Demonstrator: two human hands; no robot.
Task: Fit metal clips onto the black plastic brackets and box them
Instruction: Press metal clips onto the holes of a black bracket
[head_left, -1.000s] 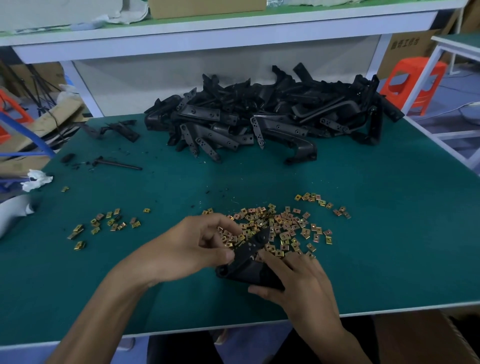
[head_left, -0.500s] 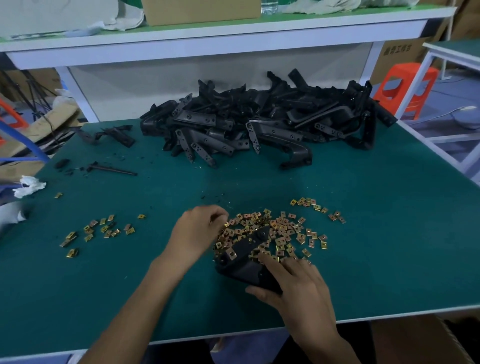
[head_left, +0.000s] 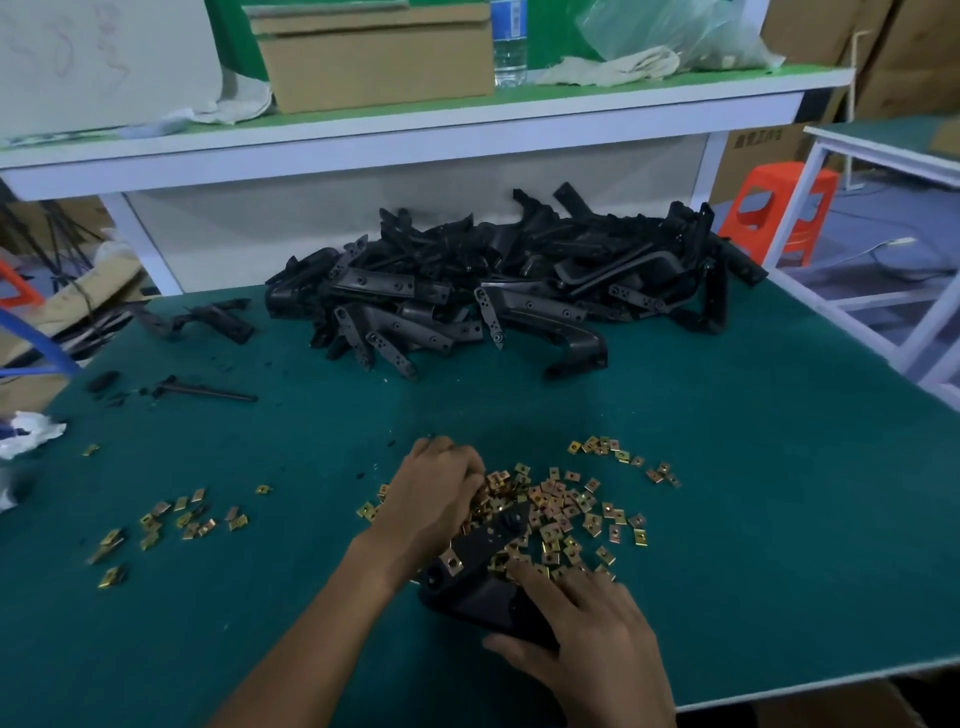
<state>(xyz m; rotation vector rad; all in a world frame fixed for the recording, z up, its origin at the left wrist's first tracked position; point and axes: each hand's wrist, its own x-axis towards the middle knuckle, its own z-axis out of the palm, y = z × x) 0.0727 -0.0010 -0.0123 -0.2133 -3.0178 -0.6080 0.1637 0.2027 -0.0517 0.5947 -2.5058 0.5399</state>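
Green table (head_left: 727, 467) holds black bracket (head_left: 483, 543) bearing gold clip (head_left: 451, 563).

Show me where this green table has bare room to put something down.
Bare: the table right of the clips; the strip between bracket pile and clips; the near left corner. Crowded: around the left hand and the right hand gripping a bracket.

- Green work table (head_left: 753, 415) with a white edge
- White shelf (head_left: 415, 140) spans behind it
- Orange plastic stool (head_left: 774, 174) stands right, beside second white-framed table (head_left: 883, 140)
- Cardboard cartons (head_left: 914, 62) stacked beyond
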